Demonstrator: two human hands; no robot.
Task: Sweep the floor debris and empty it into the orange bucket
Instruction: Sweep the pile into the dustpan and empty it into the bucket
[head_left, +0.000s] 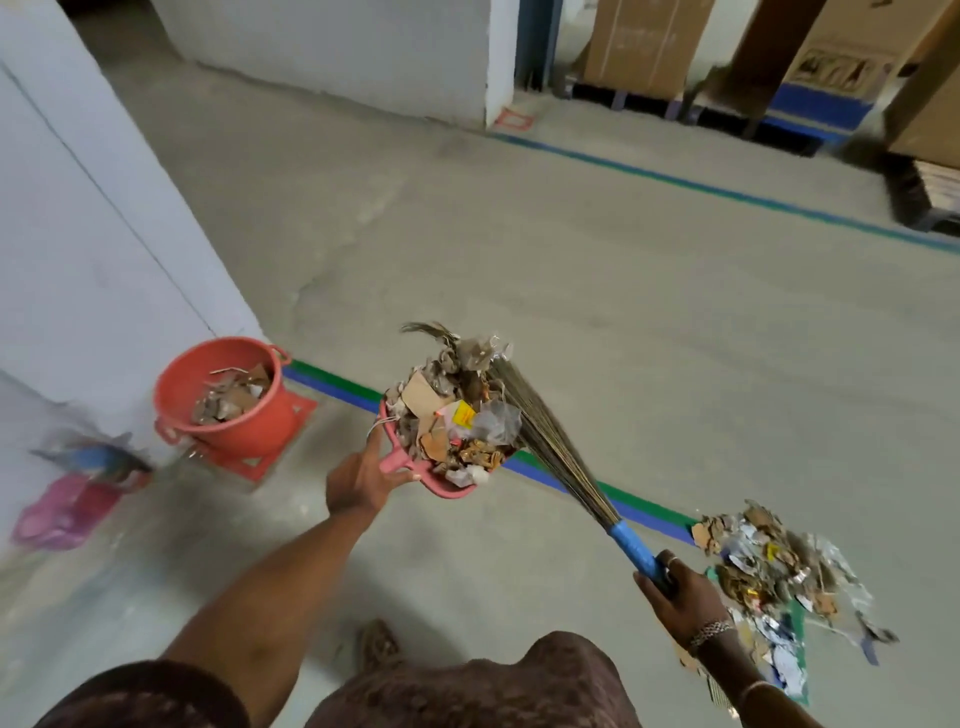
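Holding a heaped pink dustpan (451, 488) off the concrete floor, a person's left hand (363, 480) grips its handle at the centre of the frame. The load of debris (457, 410), made up of card scraps, wrappers and plastic film, is piled high above the rim. The right hand (675, 592), at lower right, is clenched round the blue grip of a broom (545, 447), whose long axis runs up and left so that the bristles lie against the right side of the load, apparently pinning it.

The orange bucket (260, 421) stands at centre left, beside a white wall (104, 234) and already part-filled with scraps. It lies to the left of the dustpan, apart from it and at about the same height in the frame. The left hand is the nearer of the two, so the emptying looks to turn on a leftward swing of that arm. The pan's length seems to point toward the top of the frame rather than at the bucket.

A second pile (769, 566) waits unswept at lower right.
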